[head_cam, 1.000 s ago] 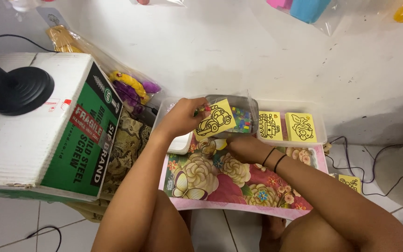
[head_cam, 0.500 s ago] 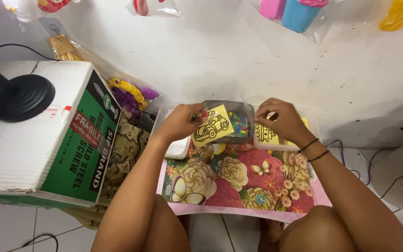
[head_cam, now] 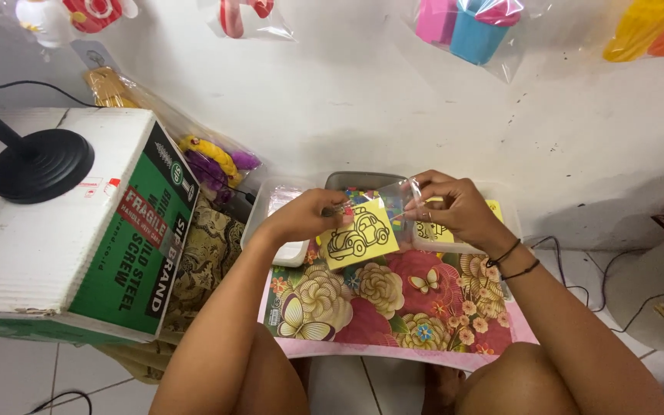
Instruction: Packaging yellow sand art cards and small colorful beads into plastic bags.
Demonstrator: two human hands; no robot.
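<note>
Yellow card with car outline, held in both hands over the floral tray.

Left hand pinched shut on the card's upper left corner; right hand fingers curled, gripping a clear plastic sleeve at the card's top right edge. Whether the card sits partly inside the sleeve: can't tell. Floral tray rests on the person's knees. More yellow cards lie in a clear bin, mostly hidden behind the right hand. Cardboard box at left carries a black lamp base.

A yellow card was printed with a black car outline; the board was patterned with pink, cream flowers and butterflies.
</note>
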